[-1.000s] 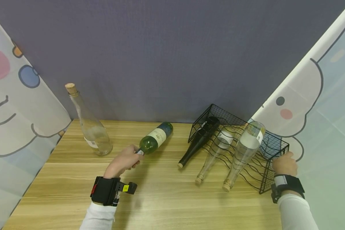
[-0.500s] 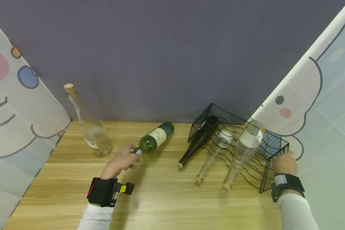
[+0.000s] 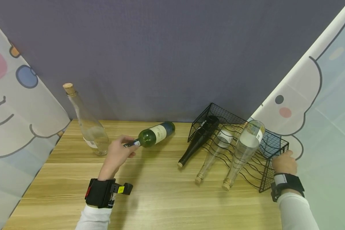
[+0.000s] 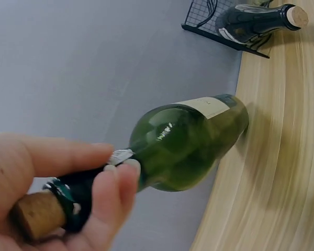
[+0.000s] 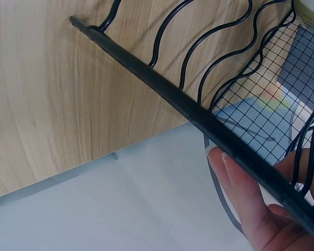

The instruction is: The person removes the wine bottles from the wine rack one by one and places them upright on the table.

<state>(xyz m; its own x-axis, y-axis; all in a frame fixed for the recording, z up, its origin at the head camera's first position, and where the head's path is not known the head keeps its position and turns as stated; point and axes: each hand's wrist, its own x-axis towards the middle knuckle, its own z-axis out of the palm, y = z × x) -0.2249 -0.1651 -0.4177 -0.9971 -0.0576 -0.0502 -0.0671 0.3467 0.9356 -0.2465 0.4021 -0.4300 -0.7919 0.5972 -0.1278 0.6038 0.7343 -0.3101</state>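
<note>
My left hand [image 3: 119,153] pinches the neck of a green wine bottle [image 3: 152,135], which has a cream label. In the left wrist view, the thumb and fingers lie around the neck just behind the cork [image 4: 39,213]. The bottle is tilted, its base toward the back of the table and its neck toward me. My right hand [image 3: 285,163] grips the right end of a black wire wine rack [image 3: 279,148]. The right wrist view shows fingers [image 5: 240,188] on one side of the rack's end bar and the thumb on the other.
Three corked bottles lie in the rack: a dark bottle [image 3: 199,137], a slim clear bottle [image 3: 217,151] and a larger clear bottle [image 3: 245,147]. Their necks jut out over the wooden table [image 3: 172,201]. A tall clear bottle [image 3: 93,131] stands at left, close to my left hand. A grey panel [image 3: 161,57] stands behind.
My left hand has moved left and a little back with the green bottle's neck, so the bottle has swung flatter across the view. My right hand and the rack have stayed in place.
</note>
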